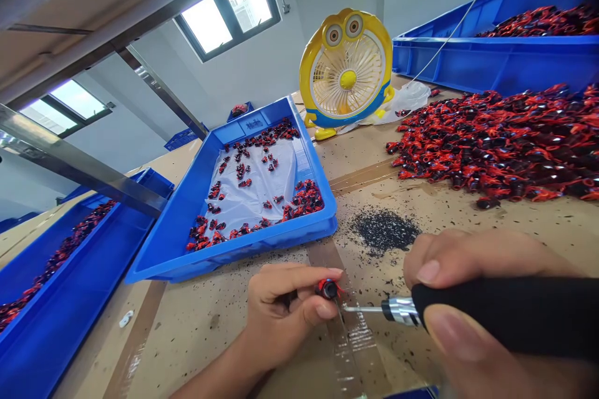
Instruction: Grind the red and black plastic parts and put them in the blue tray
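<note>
At lower right the right hand (468,255) wraps its grip firmly round a thick, matte black-handled tool (510,315), cut off by the frame edge; whether its thin metal tip touches anything is hard to make out. At lower centre the left hand (278,305) pinches a small red-and-black part (329,288), fingers hiding one side. Speckled worktop (187,324) stretches leftward — beyond lie gritty black shavings (386,229), a rimmed blue plastic tray (224,259), a glossy heap (491,143) and a round yellow fan (347,80).

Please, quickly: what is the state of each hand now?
Left hand: closed, holding a small red-and-black part.
Right hand: closed, holding a black-handled tool.
</note>
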A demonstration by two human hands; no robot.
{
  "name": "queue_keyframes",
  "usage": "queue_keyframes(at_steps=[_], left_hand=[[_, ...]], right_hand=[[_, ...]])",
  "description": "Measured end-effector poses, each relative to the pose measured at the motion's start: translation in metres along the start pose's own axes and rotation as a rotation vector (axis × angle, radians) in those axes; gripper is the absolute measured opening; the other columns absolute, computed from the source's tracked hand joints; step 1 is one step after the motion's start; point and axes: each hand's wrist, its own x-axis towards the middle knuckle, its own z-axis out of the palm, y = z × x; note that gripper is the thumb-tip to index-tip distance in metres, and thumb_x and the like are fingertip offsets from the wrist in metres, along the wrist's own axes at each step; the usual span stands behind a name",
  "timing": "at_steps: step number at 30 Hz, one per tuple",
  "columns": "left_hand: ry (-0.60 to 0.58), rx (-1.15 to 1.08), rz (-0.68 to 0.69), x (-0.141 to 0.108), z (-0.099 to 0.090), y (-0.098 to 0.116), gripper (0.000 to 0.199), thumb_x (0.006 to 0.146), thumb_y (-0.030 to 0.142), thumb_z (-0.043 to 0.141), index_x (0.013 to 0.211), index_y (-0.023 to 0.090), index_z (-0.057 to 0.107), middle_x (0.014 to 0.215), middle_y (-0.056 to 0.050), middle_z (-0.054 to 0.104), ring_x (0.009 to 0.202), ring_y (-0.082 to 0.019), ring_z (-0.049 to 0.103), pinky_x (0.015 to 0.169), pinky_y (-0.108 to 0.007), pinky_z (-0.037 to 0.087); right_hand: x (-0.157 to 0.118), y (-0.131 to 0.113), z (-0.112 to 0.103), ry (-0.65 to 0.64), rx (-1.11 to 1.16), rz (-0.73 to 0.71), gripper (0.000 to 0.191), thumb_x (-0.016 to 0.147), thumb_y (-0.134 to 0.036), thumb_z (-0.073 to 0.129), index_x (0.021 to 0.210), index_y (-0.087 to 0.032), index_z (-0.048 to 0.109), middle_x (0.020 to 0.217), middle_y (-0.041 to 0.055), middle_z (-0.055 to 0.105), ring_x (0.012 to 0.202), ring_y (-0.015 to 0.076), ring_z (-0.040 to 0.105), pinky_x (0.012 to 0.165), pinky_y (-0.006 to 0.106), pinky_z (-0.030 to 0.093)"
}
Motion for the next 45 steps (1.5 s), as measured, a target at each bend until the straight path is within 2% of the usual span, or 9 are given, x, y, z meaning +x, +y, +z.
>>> queue_keyframes(at_steps=[4, 9, 15, 21, 25, 31, 36, 41, 45], left_hand=[[0.002, -0.044, -0.038, -0.0003, 0.0015, -0.0002, 0.031, 0.093, 0.052, 0.086, 0.099, 0.022, 0.094, 0.045, 0.008, 0.04, 0.046, -0.009, 0.037, 0.044, -0.021, 0.031], [0.0, -0.096, -0.057, 0.0016, 0.004, 0.0, 0.031, 0.09, 0.052, 0.089, 0.098, 0.022, 0.094, 0.047, 0.009, 0.035, 0.047, -0.008, 0.034, 0.044, -0.02, 0.03], [0.012, -0.097, -0.048, 0.0015, 0.0018, 0.0008, 0.024, 0.089, 0.044, 0.092, 0.104, 0.026, 0.094, 0.046, 0.008, 0.042, 0.046, -0.009, 0.036, 0.045, -0.021, 0.033], [0.042, -0.098, -0.054, 0.0004, 0.0003, 0.0042, 0.022, 0.09, 0.045, 0.091, 0.106, 0.03, 0.094, 0.047, 0.004, 0.055, 0.046, -0.01, 0.049, 0.048, -0.02, 0.043], [0.045, -0.106, -0.054, -0.0014, -0.0005, 0.0022, 0.026, 0.089, 0.049, 0.091, 0.104, 0.028, 0.095, 0.052, 0.001, 0.063, 0.045, -0.01, 0.048, 0.043, -0.022, 0.036], [0.031, -0.129, -0.057, -0.0062, -0.001, -0.005, 0.03, 0.09, 0.053, 0.089, 0.105, 0.028, 0.095, 0.051, 0.002, 0.056, 0.045, -0.009, 0.039, 0.043, -0.024, 0.027], [0.01, -0.14, -0.073, -0.0062, -0.0017, -0.0045, 0.033, 0.092, 0.055, 0.086, 0.106, 0.026, 0.095, 0.051, 0.002, 0.054, 0.046, -0.009, 0.037, 0.044, -0.025, 0.024], [0.007, -0.149, -0.073, -0.005, -0.0023, -0.004, 0.031, 0.099, 0.052, 0.08, 0.11, 0.026, 0.094, 0.051, 0.002, 0.053, 0.045, -0.009, 0.038, 0.043, -0.023, 0.024], [0.005, -0.149, -0.073, -0.0056, -0.0028, -0.0054, 0.03, 0.102, 0.048, 0.078, 0.109, 0.025, 0.094, 0.055, 0.001, 0.059, 0.047, -0.009, 0.04, 0.044, -0.023, 0.028]], right_hand=[[-0.0029, 0.0004, -0.0031, 0.004, 0.003, -0.006, 0.007, 0.098, -0.029, 0.078, 0.1, -0.025, 0.072, 0.087, -0.0004, 0.071, 0.072, 0.014, 0.072, 0.059, 0.025, 0.059], [-0.0034, 0.0042, -0.0061, -0.005, -0.033, -0.018, 0.008, 0.098, -0.031, 0.079, 0.1, -0.027, 0.073, 0.089, -0.0011, 0.073, 0.077, 0.0139, 0.073, 0.066, 0.025, 0.06], [-0.0042, 0.0084, -0.0046, 0.018, -0.048, -0.013, 0.005, 0.097, -0.032, 0.08, 0.098, -0.029, 0.076, 0.088, -0.0012, 0.076, 0.074, 0.0162, 0.075, 0.06, 0.029, 0.059], [-0.0059, 0.0088, -0.005, 0.03, -0.081, 0.014, 0.01, 0.096, -0.04, 0.082, 0.097, -0.032, 0.076, 0.086, -0.0005, 0.076, 0.073, 0.0188, 0.076, 0.055, 0.031, 0.06], [-0.0044, 0.009, -0.0077, 0.015, -0.082, -0.005, 0.007, 0.096, -0.035, 0.081, 0.1, -0.032, 0.076, 0.087, 0.0008, 0.076, 0.074, 0.0201, 0.077, 0.054, 0.031, 0.061], [0.0019, 0.0062, -0.0089, 0.004, -0.048, -0.089, 0.011, 0.09, -0.021, 0.082, 0.099, -0.027, 0.078, 0.083, 0.0031, 0.077, 0.068, 0.0199, 0.077, 0.053, 0.028, 0.062], [0.0017, 0.0062, -0.0063, -0.016, -0.018, -0.023, 0.01, 0.092, -0.024, 0.082, 0.1, -0.027, 0.076, 0.084, 0.0022, 0.077, 0.065, 0.0197, 0.077, 0.047, 0.028, 0.06], [0.0023, 0.0065, -0.0062, -0.046, -0.04, -0.057, 0.012, 0.092, -0.022, 0.081, 0.101, -0.027, 0.075, 0.081, 0.004, 0.078, 0.065, 0.0212, 0.076, 0.046, 0.029, 0.059], [0.0038, 0.005, -0.0084, -0.025, -0.069, -0.04, 0.011, 0.094, -0.036, 0.082, 0.1, -0.03, 0.075, 0.077, 0.0047, 0.076, 0.066, 0.0234, 0.076, 0.046, 0.031, 0.059]])
